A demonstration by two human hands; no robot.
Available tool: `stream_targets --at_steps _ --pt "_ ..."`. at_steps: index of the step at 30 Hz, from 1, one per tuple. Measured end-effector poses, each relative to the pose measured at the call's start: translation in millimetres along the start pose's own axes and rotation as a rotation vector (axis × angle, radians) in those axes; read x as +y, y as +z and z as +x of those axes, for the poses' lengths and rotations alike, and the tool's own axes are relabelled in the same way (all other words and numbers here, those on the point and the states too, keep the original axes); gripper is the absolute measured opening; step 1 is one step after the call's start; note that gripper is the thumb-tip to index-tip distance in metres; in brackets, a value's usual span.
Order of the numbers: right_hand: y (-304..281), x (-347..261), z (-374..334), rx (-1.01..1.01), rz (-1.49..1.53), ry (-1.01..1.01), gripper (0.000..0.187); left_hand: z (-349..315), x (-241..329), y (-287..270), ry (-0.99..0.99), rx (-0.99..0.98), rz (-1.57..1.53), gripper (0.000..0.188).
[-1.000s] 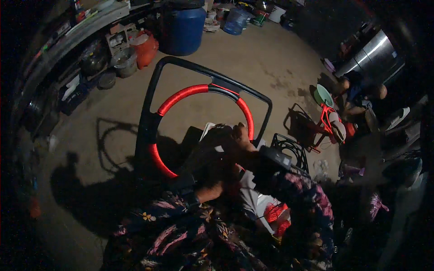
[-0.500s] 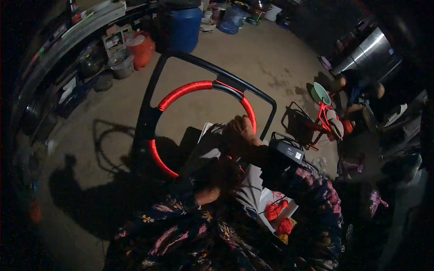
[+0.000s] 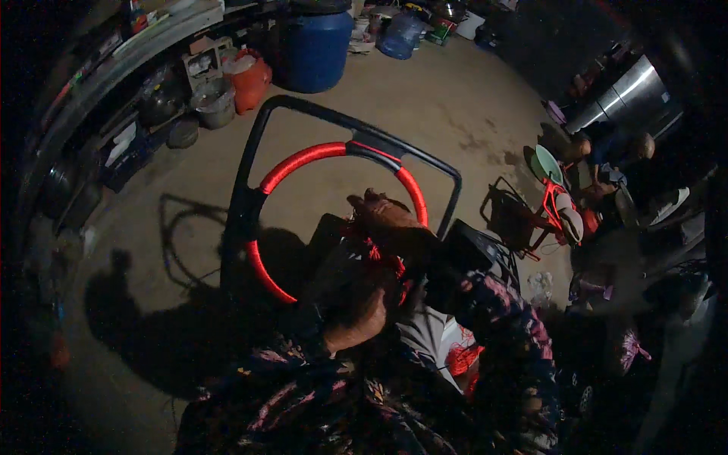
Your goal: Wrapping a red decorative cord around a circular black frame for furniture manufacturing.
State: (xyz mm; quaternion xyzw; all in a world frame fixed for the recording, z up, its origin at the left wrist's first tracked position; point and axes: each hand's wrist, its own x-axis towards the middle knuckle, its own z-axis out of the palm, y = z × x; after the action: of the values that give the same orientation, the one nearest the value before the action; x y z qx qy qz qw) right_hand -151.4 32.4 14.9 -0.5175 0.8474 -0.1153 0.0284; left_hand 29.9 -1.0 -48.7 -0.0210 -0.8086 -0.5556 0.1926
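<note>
A black tubular frame (image 3: pixel 353 117) holds a ring (image 3: pixel 303 163) wound with glossy red cord, with bare black stretches at the top and left. My right hand (image 3: pixel 390 216) reaches over the right part of the ring, its fingers bent. Loose red cord (image 3: pixel 373 249) bunches just below those fingers and seems to be in their grip. Lower down, near the bottom of the ring, is my left hand (image 3: pixel 360 326). Its fingers are lost in deep shadow, so what they hold is hidden. More red cord (image 3: pixel 462 359) lies in a pale container close to my lap.
Across the floor at right, another person (image 3: pixel 607 155) bends beside a green basin (image 3: pixel 546 163) and a red-wrapped frame (image 3: pixel 552 201). A blue barrel (image 3: pixel 315 53), an orange-red bag (image 3: pixel 249 80) and a grey bucket (image 3: pixel 214 102) stand at far left. A clear water jug (image 3: pixel 400 36) is farther back.
My right hand has lifted slightly and shifted left from the ring's right side, and its fingers have loosened from a tight fist. Red cord now shows beneath it. The left hand has moved a little right.
</note>
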Motion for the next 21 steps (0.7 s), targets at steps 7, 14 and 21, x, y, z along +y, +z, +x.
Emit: stream_targets --at_steps 7,14,21 --pt "12.7 0.1 -8.9 -0.325 -0.376 0.196 0.033 -5.2 1.9 -1.1 -0.001 0.045 0.014 0.017" --pt "18.9 -36.7 -17.4 -0.045 -0.318 0.065 0.031 -10.2 -6.8 0.3 0.006 0.2 0.078 0.017" --pt "-26.5 -36.9 -6.2 0.156 0.867 -0.169 0.022 -21.6 -16.9 7.3 0.155 0.175 0.157 0.017"
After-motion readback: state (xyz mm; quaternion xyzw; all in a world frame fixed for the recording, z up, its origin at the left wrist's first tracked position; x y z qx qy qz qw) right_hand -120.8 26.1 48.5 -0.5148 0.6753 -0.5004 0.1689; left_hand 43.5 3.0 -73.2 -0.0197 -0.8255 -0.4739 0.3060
